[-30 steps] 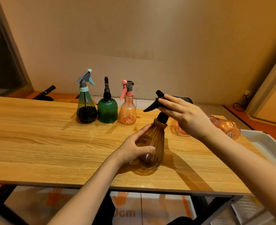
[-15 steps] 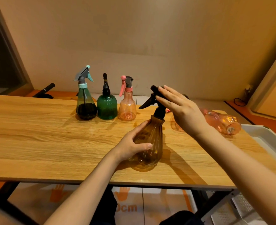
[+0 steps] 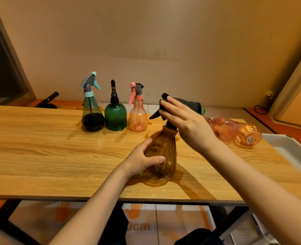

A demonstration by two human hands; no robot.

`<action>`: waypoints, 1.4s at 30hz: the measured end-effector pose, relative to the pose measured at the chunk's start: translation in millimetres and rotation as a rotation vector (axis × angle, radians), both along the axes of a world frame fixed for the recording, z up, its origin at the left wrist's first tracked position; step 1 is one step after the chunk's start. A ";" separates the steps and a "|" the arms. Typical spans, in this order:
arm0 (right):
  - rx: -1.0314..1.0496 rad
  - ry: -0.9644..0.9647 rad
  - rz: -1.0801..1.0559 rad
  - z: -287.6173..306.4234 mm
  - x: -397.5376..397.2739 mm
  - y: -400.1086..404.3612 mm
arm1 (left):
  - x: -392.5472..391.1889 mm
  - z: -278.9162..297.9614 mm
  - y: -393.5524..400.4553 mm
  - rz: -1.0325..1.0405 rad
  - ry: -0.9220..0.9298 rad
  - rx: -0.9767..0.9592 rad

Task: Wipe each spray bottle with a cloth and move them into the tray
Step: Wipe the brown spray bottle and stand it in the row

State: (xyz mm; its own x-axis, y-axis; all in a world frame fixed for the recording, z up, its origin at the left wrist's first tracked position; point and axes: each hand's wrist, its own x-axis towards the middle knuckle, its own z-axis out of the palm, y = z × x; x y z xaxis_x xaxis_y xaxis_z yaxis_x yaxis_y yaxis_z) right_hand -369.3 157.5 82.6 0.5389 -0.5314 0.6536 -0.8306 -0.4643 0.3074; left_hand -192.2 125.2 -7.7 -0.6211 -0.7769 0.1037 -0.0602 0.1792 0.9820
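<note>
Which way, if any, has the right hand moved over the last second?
Yes. The right hand, holding the cloth, has slid left over the brown bottle, closer to the standing pink bottle.

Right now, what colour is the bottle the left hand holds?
Amber-brown bottle, ribbed, with a black sprayer; head view.

Under the left hand the brown bottle is glossy, ribbed, see-through plastic. The cloth beneath the right hand looks matt and soft. The desk below them is smooth wood-grain with a slight sheen.
</note>
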 end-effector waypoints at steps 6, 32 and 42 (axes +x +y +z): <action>0.071 0.019 -0.047 -23.9 -14.6 14.9 | -1.7 1.1 -2.4 -0.007 -0.013 -0.025; 0.020 -0.163 -0.029 -48.1 -21.8 11.1 | 7.3 -4.5 4.1 0.022 0.033 -0.012; 0.081 -0.413 0.107 -80.9 -0.8 30.6 | 13.2 -1.6 -6.5 0.018 -0.072 -0.070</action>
State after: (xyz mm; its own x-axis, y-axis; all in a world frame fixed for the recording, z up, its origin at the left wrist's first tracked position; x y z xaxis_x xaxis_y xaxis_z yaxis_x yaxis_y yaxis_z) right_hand -370.1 188.1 1.7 0.2958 -0.5449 0.7846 -0.8222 -0.5633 -0.0812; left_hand -179.0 118.6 -9.2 -0.6152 -0.7802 0.1136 -0.1335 0.2451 0.9603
